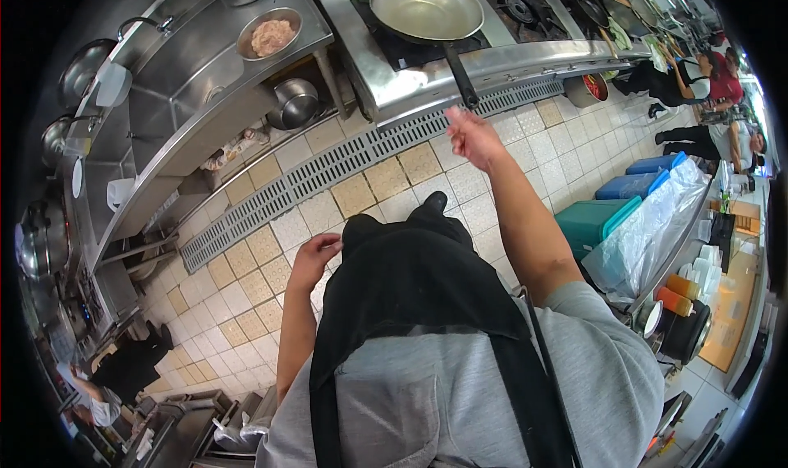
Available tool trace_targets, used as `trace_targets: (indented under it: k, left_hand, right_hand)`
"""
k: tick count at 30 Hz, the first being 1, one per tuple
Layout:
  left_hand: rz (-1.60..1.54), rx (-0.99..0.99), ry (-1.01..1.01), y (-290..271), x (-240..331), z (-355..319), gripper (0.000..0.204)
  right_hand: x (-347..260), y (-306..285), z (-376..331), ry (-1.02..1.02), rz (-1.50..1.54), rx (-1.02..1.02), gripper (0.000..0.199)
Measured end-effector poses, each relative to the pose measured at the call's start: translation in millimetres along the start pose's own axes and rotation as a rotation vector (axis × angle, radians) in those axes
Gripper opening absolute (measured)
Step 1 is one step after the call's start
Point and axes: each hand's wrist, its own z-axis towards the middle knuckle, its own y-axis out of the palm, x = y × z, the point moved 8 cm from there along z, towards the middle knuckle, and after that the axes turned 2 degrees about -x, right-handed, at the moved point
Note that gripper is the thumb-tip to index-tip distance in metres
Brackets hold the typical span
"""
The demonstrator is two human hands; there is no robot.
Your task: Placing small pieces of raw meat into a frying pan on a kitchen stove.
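Note:
My right hand (pixel 476 141) reaches out just short of the end of a frying pan's black handle (pixel 460 75). Its fingers are partly curled, the foremost one blurred, and no object shows in them. The wide, shallow metal frying pan (pixel 427 10) rests on the stove's front left burner, with what looks like a thin yellowish liquid inside. Beside my apron, my left hand (pixel 313 259) hangs loose with fingers a little bent and nothing held. A metal bowl (pixel 245 46) of pinkish raw minced meat (pixel 272 37) sits on the steel counter left of the stove.
The steel stove (pixel 410 86) stands ahead, a floor grate (pixel 328 166) along its foot. A pot (pixel 584 93) with red contents is on the floor. Lidded bins (pixel 597 224) stand at right. Other people (pixel 685 78) are at far right, and one person (pixel 131 369) at lower left.

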Motion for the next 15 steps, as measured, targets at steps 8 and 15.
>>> trace_targets:
  k: [8,15]
  left_hand:
    - [0.293,-0.426,0.065,63.5,44.4,5.6,0.025]
    - [0.151,-0.452,0.021,67.1,35.4,12.3,0.021]
  right_hand:
    - [112.0,84.6,-73.6,0.388,-0.686,-0.673,0.022]
    - [145.3,86.0,-77.9,0.37,-0.776,-0.798,0.017]
